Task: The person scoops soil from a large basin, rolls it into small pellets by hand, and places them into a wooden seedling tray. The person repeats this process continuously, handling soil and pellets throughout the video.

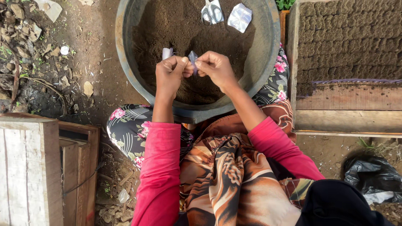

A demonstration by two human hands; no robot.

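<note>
From the head camera, both hands meet over a round grey basin (268, 62) of dark, crumbly soil. The left hand (169, 75) and right hand (215, 67) pinch a small crinkled clear plastic packet (193, 57) between closed fingertips. On the far soil lie scissors (212, 11) and a shiny foil wrapper (240, 16). A wooden seedbed frame (347, 98) sits right.

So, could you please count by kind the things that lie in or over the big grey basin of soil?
Small clear plastic bag pinched between left hand and right hand: 1
Loose pale plastic bags on the dark soil: 2
Pair of grey-handled scissors: 1
Total: 4
</note>
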